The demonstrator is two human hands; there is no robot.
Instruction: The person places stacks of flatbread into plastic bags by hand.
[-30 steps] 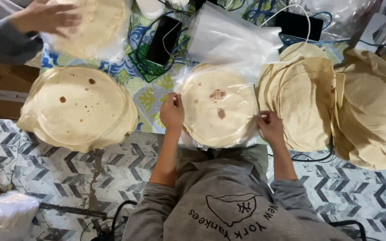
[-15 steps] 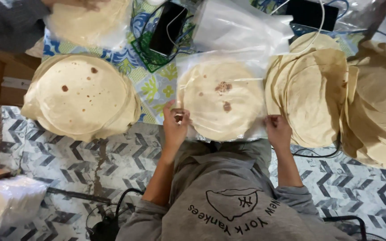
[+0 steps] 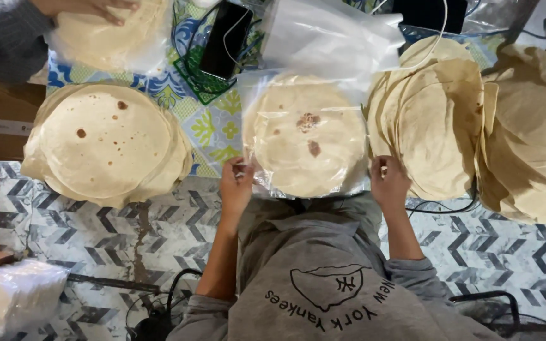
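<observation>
Left hand pinching the near-left edge of the clear bag of flatbreads; right hand gripping its near-right edge. Bag lying flat on the patterned cloth. Left of the bag, a bare flatbread stack; right of it, more stacks; beyond it, a black phone.

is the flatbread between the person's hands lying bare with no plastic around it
No, the flatbread sits inside a clear plastic bag, whose near edge the left hand and right hand pinch.
</observation>
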